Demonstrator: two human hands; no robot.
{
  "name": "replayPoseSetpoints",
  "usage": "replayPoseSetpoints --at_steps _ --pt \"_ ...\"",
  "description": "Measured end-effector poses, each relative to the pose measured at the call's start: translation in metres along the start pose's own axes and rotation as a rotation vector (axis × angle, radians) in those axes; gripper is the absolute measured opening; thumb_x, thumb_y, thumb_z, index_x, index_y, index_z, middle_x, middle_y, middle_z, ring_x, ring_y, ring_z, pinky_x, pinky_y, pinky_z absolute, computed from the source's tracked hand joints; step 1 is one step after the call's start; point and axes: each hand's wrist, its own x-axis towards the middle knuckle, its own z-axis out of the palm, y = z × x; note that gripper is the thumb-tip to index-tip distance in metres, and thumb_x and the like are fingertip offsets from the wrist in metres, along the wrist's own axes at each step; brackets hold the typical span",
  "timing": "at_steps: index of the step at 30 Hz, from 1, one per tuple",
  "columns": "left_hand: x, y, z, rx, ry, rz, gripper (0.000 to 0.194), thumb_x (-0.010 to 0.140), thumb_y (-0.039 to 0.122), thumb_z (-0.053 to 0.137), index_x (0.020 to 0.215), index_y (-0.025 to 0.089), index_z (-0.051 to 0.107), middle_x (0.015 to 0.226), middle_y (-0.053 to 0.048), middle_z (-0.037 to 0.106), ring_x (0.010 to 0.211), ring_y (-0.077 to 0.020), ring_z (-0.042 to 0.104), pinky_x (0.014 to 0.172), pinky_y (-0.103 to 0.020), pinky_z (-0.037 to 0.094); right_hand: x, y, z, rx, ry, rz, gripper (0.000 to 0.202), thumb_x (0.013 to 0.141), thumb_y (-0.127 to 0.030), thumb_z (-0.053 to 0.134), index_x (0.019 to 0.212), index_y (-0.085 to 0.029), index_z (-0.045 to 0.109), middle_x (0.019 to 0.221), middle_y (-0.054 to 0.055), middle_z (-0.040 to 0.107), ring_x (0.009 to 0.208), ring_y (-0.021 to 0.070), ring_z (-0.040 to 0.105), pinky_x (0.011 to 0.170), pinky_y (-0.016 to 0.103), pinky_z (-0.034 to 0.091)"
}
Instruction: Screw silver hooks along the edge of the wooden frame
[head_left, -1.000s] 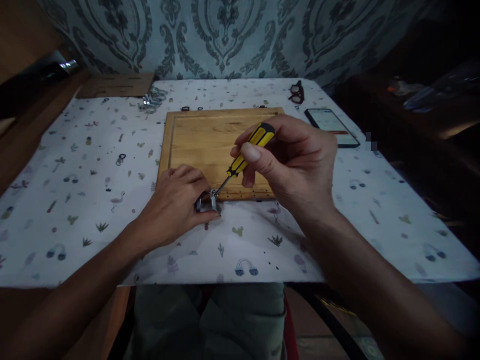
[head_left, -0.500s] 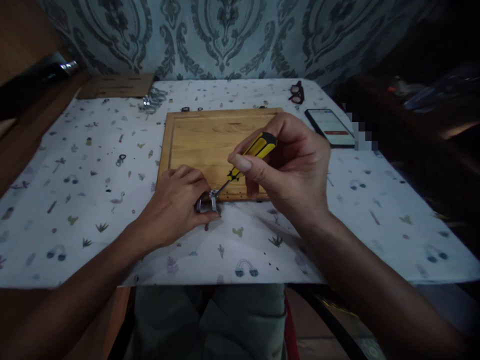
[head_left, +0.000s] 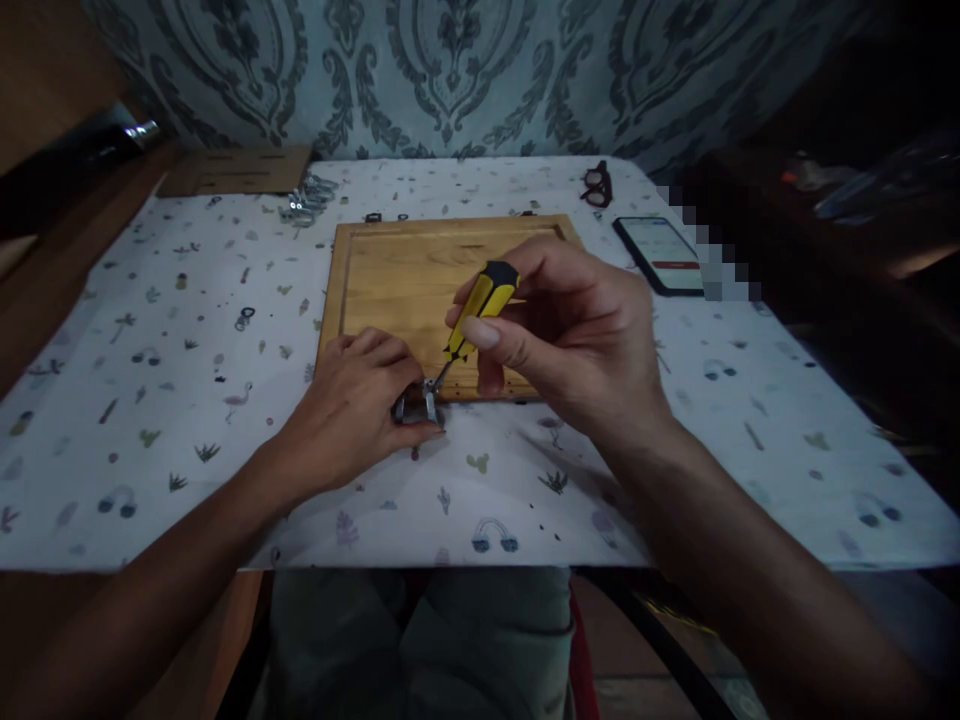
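My right hand [head_left: 577,340] pinches a yellow-and-black screwdriver [head_left: 484,300] by its handle. The shaft slants down to the left, and its tip is at a small metal hinge [head_left: 430,400]. That hinge sits at the front edge of a wooden panel [head_left: 397,270] with a raised frame. My left hand [head_left: 356,405] is closed around the hinge's left side, thumb in front and fingers over the panel, steadying it. Fingers partly cover the hinge, so any screw under the tip cannot be made out.
A patterned white cloth [head_left: 202,380] covers the table. At the back left lie a cardboard piece [head_left: 236,172] and several metal hinges [head_left: 309,200]. Eyeglasses [head_left: 597,186] and a phone [head_left: 660,256] are at the back right. A patterned wall [head_left: 450,80] stands behind.
The screwdriver has become more upright, its handle end shifting left as my right hand turned. My left hand stays on the hinge. The whole view has shifted very slightly.
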Motion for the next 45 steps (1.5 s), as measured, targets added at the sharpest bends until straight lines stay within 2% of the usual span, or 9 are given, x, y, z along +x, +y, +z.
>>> replayPoseSetpoints --at_steps 4,10,14,16,20,23,28,38,45 --pt "0.0 0.0 0.0 0.001 0.0 -0.003 0.035 0.08 0.046 0.081 0.099 0.02 0.07 0.105 -0.007 0.068 0.109 -0.0317 0.058 0.098 -0.048 0.043 0.0 0.005 0.001 -0.021 0.054 -0.01 0.041 0.072 -0.05 0.087 0.079 -0.024 0.056 0.079 -0.008 0.065 0.051 0.0059 0.059 0.041 0.017 0.052" --pt "0.001 0.0 -0.001 0.007 -0.007 0.002 0.035 0.082 0.046 0.08 0.099 0.018 0.07 0.106 -0.008 0.069 0.109 -0.0317 0.058 0.097 -0.049 0.043 0.001 0.007 0.001 -0.011 0.037 -0.059 0.041 0.075 -0.044 0.086 0.076 -0.024 0.051 0.08 -0.007 0.065 0.047 0.0061 0.058 0.039 0.02 0.051" --pt "0.001 0.0 -0.001 0.024 -0.008 0.001 0.037 0.079 0.05 0.081 0.092 0.017 0.069 0.102 -0.008 0.068 0.105 -0.0304 0.057 0.094 -0.046 0.042 0.0 0.002 0.004 -0.015 0.196 -0.114 0.042 0.077 -0.045 0.085 0.075 -0.025 0.048 0.079 -0.005 0.067 0.048 0.0081 0.056 0.036 0.021 0.049" --pt "0.0 -0.001 -0.001 0.027 -0.001 0.003 0.037 0.08 0.049 0.081 0.093 0.017 0.069 0.101 -0.008 0.067 0.105 -0.0302 0.057 0.092 -0.046 0.042 0.0 0.002 0.003 -0.016 0.233 -0.123 0.042 0.078 -0.047 0.084 0.076 -0.026 0.048 0.08 -0.005 0.068 0.048 0.0087 0.055 0.035 0.023 0.048" --pt "-0.001 -0.001 0.0 0.014 0.012 0.011 0.037 0.082 0.049 0.08 0.099 0.017 0.07 0.104 -0.008 0.068 0.107 -0.0305 0.057 0.092 -0.046 0.042 0.002 0.008 0.001 -0.042 0.213 -0.091 0.042 0.076 -0.052 0.085 0.078 -0.027 0.05 0.081 -0.005 0.068 0.044 0.0094 0.053 0.036 0.027 0.049" --pt "-0.001 -0.001 0.0 0.011 0.011 0.016 0.039 0.081 0.05 0.08 0.098 0.017 0.07 0.103 -0.008 0.068 0.106 -0.0304 0.057 0.091 -0.046 0.042 0.002 0.014 0.0 -0.057 0.184 -0.094 0.044 0.074 -0.054 0.085 0.079 -0.028 0.05 0.077 -0.004 0.066 0.046 0.0097 0.055 0.036 0.025 0.047" --pt "0.0 -0.001 -0.001 0.002 -0.012 0.012 0.038 0.082 0.05 0.08 0.098 0.017 0.07 0.102 -0.007 0.068 0.106 -0.0299 0.057 0.094 -0.047 0.042 0.003 0.016 0.0 -0.076 0.141 -0.086 0.042 0.078 -0.051 0.083 0.079 -0.027 0.049 0.073 -0.006 0.059 0.046 0.0076 0.054 0.036 0.022 0.045" --pt "0.0 -0.002 0.001 0.009 -0.007 -0.003 0.039 0.08 0.051 0.081 0.095 0.018 0.069 0.101 -0.006 0.068 0.107 -0.0302 0.057 0.092 -0.045 0.041 0.002 0.012 0.001 -0.078 0.095 -0.127 0.035 0.082 -0.04 0.082 0.076 -0.024 0.051 0.071 -0.007 0.057 0.044 0.0063 0.055 0.038 0.021 0.046" --pt "-0.002 -0.004 -0.002 0.068 0.037 0.0 0.063 0.077 0.068 0.075 0.109 0.014 0.065 0.106 -0.009 0.068 0.108 -0.0333 0.057 0.091 -0.048 0.042 0.003 0.014 0.001 -0.079 0.085 -0.156 0.032 0.083 -0.038 0.081 0.077 -0.023 0.053 0.071 -0.007 0.058 0.045 0.006 0.056 0.038 0.02 0.047"
